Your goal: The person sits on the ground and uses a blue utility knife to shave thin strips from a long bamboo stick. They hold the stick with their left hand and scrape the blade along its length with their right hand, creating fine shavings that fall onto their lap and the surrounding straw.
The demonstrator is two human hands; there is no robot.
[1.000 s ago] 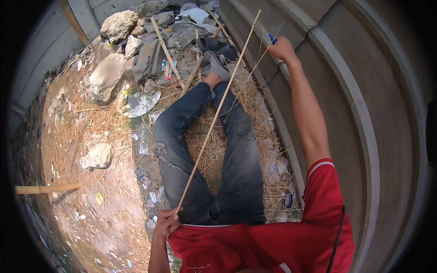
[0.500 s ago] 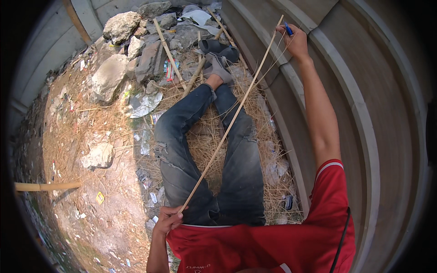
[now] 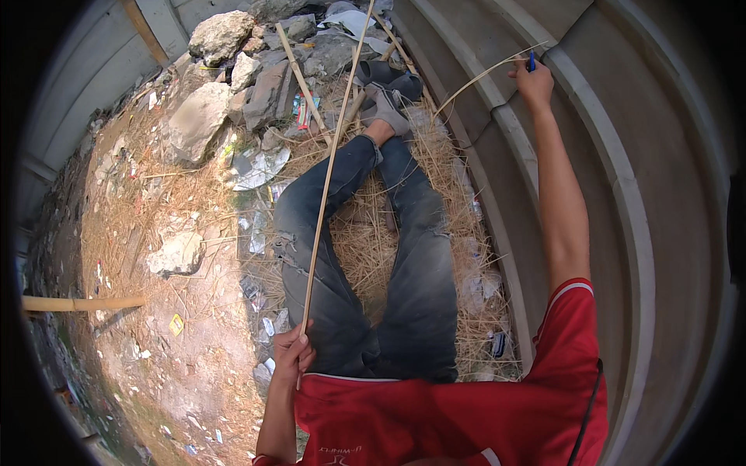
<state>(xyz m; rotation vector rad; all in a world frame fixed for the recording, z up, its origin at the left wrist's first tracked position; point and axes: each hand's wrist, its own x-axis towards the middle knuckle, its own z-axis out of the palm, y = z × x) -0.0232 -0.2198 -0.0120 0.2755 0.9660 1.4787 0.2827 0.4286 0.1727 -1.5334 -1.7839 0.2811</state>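
Observation:
My left hand (image 3: pixel 291 353) is closed around the lower end of a long, thin bamboo strip (image 3: pixel 319 217). From there the strip runs away from me over my left leg, past my feet toward the rocks. My right arm is stretched far out to the right. In its closed right hand (image 3: pixel 535 85) is a small blue-handled tool (image 3: pixel 531 61), whose working end I cannot make out. A thin, curved bamboo sliver (image 3: pixel 486 71) passes by the right fingertips and hangs down toward the straw; whether the fingers pinch it is unclear.
Corrugated grey panels (image 3: pixel 614 210) rise close on my right. Large rocks (image 3: pixel 200 123) and bamboo sticks (image 3: pixel 299 78) lie beyond my feet, near dark footwear (image 3: pixel 392 78). Dry straw (image 3: pixel 361 248) covers the ground between my legs. A bamboo pole (image 3: pixel 85 303) juts in at left.
The strip's far end has swung left, away from my right hand. My right hand has moved a little right and down, and the thin sliver is now apart from the strip.

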